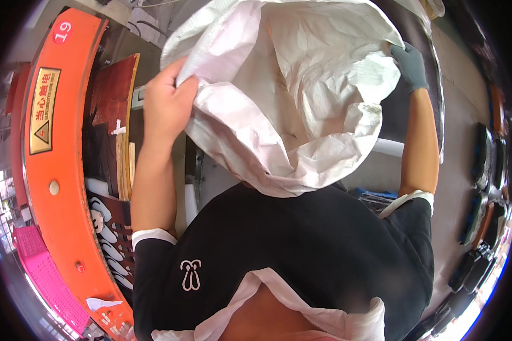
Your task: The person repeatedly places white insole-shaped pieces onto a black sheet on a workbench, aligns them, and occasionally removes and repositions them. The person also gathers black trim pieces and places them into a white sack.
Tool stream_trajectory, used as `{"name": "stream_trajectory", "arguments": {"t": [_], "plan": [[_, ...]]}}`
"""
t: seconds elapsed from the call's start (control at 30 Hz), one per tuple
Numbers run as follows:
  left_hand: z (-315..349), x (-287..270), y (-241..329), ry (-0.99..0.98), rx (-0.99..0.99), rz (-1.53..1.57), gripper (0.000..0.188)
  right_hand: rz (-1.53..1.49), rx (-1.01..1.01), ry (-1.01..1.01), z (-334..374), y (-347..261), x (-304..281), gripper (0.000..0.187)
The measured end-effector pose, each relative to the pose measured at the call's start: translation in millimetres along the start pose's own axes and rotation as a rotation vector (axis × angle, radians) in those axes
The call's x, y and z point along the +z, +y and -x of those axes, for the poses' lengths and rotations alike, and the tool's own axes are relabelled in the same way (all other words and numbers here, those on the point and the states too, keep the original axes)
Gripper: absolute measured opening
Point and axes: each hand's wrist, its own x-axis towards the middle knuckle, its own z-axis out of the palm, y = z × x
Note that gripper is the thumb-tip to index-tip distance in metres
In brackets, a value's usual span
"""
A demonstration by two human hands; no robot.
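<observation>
A large white woven sack [324, 74] fills the upper middle of the head view, its mouth spread wide and its rim folded over. Bare, my left hand [169, 102] grips the rim on the left with thumb and fingers closed round the cloth. On the far right, my right hand [411, 67], in a grey glove, holds the opposite edge; its fingertips are partly hidden behind the fabric. The near rim hangs close to my chest. Inside the sack I see only creased white walls, and its bottom cannot be made out.
An orange metal machine frame [62, 165] with a yellow warning label [44, 111] runs down the left. Beyond it stands a pink plastic basket [48, 273]. Boards [112, 96] lean beside the frame. Dark items [483, 227] line the right side, past the grey floor [463, 125].
</observation>
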Motion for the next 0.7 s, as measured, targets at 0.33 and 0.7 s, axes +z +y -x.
{"name": "stream_trajectory", "arguments": {"t": [0.33, 0.7], "plan": [[43, 7, -176, -0.023, -0.380, 0.011, 0.056, 0.547, -0.160, -0.392, 11, -96, 157, 0.042], [149, -198, -235, 0.618, -0.127, -0.806, 0.044, 0.580, -0.013, -0.607, 58, -167, 315, 0.043]]}}
